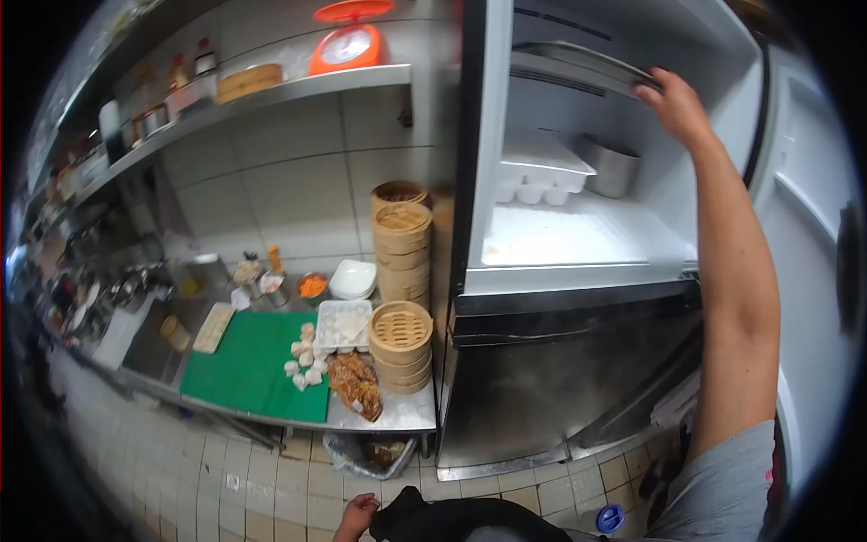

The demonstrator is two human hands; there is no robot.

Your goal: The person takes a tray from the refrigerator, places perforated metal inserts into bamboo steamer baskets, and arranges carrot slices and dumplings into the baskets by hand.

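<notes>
My right hand is raised into the open upper compartment of the fridge, its fingers closed on the near edge of a flat metal tray. Below the tray, a white plastic tray with rounded cups and a metal pot stand on the compartment floor. My left hand hangs low at the bottom of the view, beside dark cloth, with its fingers curled; whatever may be in it is too small to make out.
Left of the fridge, a steel counter carries a green board, dumplings, bamboo steamers and a brown wrapped item. An orange scale sits on the shelf above. A bin is underneath; the fridge door stands open at right.
</notes>
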